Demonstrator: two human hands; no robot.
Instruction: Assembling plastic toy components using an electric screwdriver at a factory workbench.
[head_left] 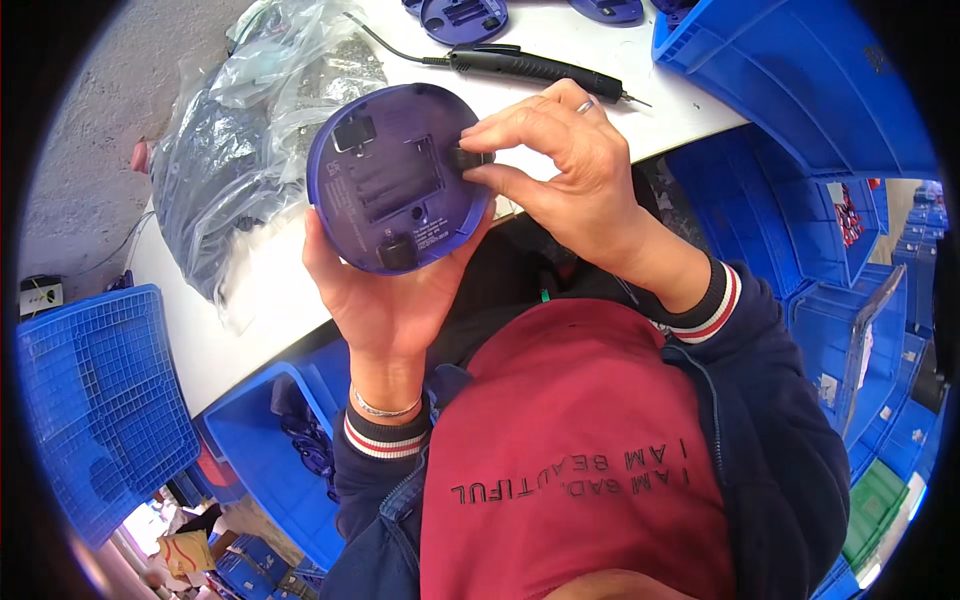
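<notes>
A round purple plastic housing (345,205) is held up over the table's front edge, its underside facing me. A recessed battery compartment (390,180) lies in its middle. My left hand (385,310) is closed round the housing from below, the thumb on its left rim. With thumb and forefinger, my right hand (580,165) pinches a small black pad (468,158) against the housing's right edge; the fingertips partly cover it. Two similar black pads sit on the housing, an upper one (354,133) and a lower one (397,252).
Behind the housing, a black electric screwdriver (530,70) with a cord lies on the white table (255,335). Clear plastic bags (270,130) cover the table's left part. More purple housings (463,18) lie at the far edge. Blue crates (800,80) stand right and left; one (270,440) holds dark parts.
</notes>
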